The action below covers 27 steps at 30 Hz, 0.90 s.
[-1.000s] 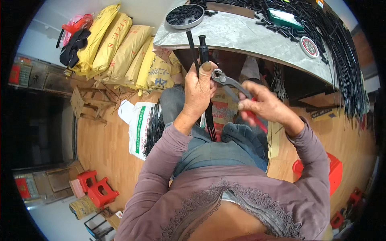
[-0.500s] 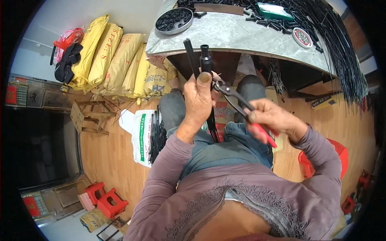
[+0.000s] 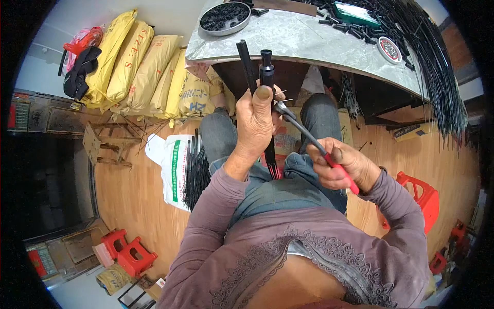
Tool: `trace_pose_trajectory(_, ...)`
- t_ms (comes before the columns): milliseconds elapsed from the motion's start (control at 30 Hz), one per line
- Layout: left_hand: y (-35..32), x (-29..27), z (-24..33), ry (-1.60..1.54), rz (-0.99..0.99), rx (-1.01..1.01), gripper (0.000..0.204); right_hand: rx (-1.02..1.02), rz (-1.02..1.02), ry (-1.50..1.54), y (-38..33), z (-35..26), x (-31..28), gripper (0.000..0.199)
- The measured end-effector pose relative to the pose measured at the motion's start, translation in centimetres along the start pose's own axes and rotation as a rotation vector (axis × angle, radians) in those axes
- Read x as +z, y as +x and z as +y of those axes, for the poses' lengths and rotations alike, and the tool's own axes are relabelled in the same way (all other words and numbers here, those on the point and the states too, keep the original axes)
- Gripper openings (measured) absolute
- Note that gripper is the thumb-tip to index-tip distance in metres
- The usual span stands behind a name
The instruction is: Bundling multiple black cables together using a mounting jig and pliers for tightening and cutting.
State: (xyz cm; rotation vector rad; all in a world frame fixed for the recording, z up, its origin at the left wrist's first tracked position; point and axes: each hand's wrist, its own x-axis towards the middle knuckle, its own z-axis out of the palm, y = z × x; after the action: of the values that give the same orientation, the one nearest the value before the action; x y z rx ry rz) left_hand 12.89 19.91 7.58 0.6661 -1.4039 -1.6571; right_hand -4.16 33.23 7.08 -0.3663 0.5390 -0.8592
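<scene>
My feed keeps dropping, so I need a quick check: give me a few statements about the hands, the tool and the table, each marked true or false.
1. The left hand grips black rods held upright. True.
2. The right hand holds pliers with red handles. True.
3. The pliers' tip is at the table's round tray. False: it is at the rods, beside the left hand.
4. The yellow sacks lie on the grey table. False: they lie on the floor, left of it.

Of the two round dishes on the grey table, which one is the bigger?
The round tray of black rings at the table's left end; the other dish, towards the right, is much smaller and red-rimmed.
</scene>
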Motion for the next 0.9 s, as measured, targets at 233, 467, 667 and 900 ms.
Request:
trace_pose_trajectory(233,-0.4,-1.1,0.1,-0.047,0.024,-0.025,0.058,-0.319,0.424,-1.622,0.1,-4.1,3.1,0.028)
trace_pose_trajectory(467,-0.5,-1.0,0.2,-0.037,-0.004,0.044,0.057,0.154,0.072,-0.170,0.2,-1.4,2.5,0.039)
trace_pose_trajectory(667,-0.2,-1.3,0.0,-0.129,-0.071,-0.016,0.060,0.218,0.247,-0.673,0.1,-5.7,5.1,0.039)
trace_pose_trajectory(900,0.1,-1.6,0.1,-0.117,-0.080,-0.043,0.060,0.161,0.331,-0.583,1.6,-1.8,4.8,0.037)
